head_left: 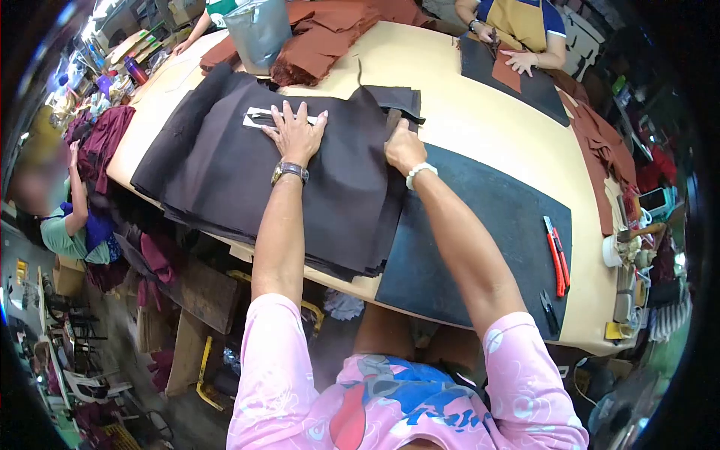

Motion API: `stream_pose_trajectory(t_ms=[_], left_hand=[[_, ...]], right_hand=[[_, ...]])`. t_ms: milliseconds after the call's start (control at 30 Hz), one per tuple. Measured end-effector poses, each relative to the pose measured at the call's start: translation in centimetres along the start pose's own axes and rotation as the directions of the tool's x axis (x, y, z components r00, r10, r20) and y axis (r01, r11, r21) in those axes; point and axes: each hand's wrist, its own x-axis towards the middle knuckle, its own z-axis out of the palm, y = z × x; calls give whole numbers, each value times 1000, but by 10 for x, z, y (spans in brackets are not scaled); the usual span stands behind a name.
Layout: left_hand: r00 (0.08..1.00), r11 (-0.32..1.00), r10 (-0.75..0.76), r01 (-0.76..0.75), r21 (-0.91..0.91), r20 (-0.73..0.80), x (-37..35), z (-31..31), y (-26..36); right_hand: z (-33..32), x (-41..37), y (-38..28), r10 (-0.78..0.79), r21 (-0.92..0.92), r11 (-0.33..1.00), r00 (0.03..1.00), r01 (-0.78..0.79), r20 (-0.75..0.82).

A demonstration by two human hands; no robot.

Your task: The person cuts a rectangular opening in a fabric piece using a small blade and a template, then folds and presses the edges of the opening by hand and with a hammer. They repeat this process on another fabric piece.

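A stack of dark brown leather-like sheets [225, 165] covers the left middle of the table. My left hand [297, 137] lies on the top sheet with its fingers spread, touching a small white piece [249, 118] that has a dark strip on it. At the stack's right edge my right hand [406, 148] is closed in a fist. Something brownish [393, 118] sticks up from that fist; its kind cannot be made out. Just behind it lie smaller folded dark pieces [401, 97]. A black cutting mat [465, 232] extends rightward from under the stack's edge.
On the mat's right lie a red utility knife [557, 259] and small black-handled snips [550, 313]. A grey bucket [259, 34] and reddish-brown material [322, 37] stand at the back. Across the table a co-worker's hands [523, 61] work on a brown piece. Another person stands at left.
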Motion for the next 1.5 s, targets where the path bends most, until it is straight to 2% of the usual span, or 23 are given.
stream_pose_trajectory(t_ms=[167,267,300,400,500,567,600,633,667,733,800,933,967,1067,1133,1200,1233,1300,1367,1400,1433,1467,1500], left_hand=[[996,999,-38,36,29,83,0,-8,5],[992,994,-44,32,103,114,1,-13,10],[994,994,-45,35,102,97,2,-8,8],[989,990,-72,55,133,127,0,-17,16],[991,991,-70,55,125,115,-1,-12,13],[993,992,-59,47,118,105,0,-10,10],[996,989,-15,2,146,90,2,-3,1],[997,984,29,-42,174,77,2,2,-8],[995,976,74,-86,201,66,4,10,-14],[999,986,7,-15,169,53,2,1,1],[998,993,-34,27,117,58,-4,-11,12],[998,991,-28,21,135,49,-5,-11,13],[999,987,-24,16,157,48,-5,-10,13],[999,967,-2,-12,255,54,-2,-6,9],[995,939,-6,-29,343,99,-3,-14,14],[994,914,34,-72,400,101,-6,-20,20],[991,886,66,-113,451,119,5,-10,10],[990,843,144,-115,526,-14,8,0,5],[962,781,207,-53,622,-177,8,6,7],[885,592,397,-44,804,-243,14,17,-2],[563,719,672,-338,607,-482,32,32,-19],[747,626,614,-265,733,-254,32,26,-7],[755,628,616,-299,718,-224,29,27,3]], right_hand=[[1,11,21,91,449,894,979,0,-181],[-9,-12,21,125,667,739,953,95,-275],[-22,-28,15,74,736,667,972,119,-225],[-26,-53,7,-173,554,743,908,375,-382],[-23,-69,-11,-309,683,642,933,348,-184],[-24,-75,-22,-333,745,643,941,176,66],[-25,-75,-26,-317,735,676,918,42,238],[-13,-71,-28,-324,697,707,932,123,164],[-5,-68,-24,-290,673,736,932,72,218],[6,-58,-26,-180,666,746,968,20,172],[3,-51,-28,-84,551,832,996,61,17],[12,-28,-22,45,453,890,999,-39,-2],[26,-25,-15,-51,356,929,986,105,-158],[-4,-66,1,-355,143,909,906,392,-231],[-31,-115,27,-437,66,874,837,482,-330],[-56,-170,68,-478,-27,836,704,548,-526],[-66,-197,95,-452,-56,852,676,521,-582],[-88,-260,147,-420,-126,875,603,468,-679],[-92,-322,200,-298,-158,951,650,266,-699],[-88,-350,228,-226,-189,973,679,130,-699],[-85,-379,251,-130,-161,987,686,19,-716],[-83,-407,268,-8,-146,980,699,-138,-715],[-80,-433,284,104,-108,959,680,-261,-726]])
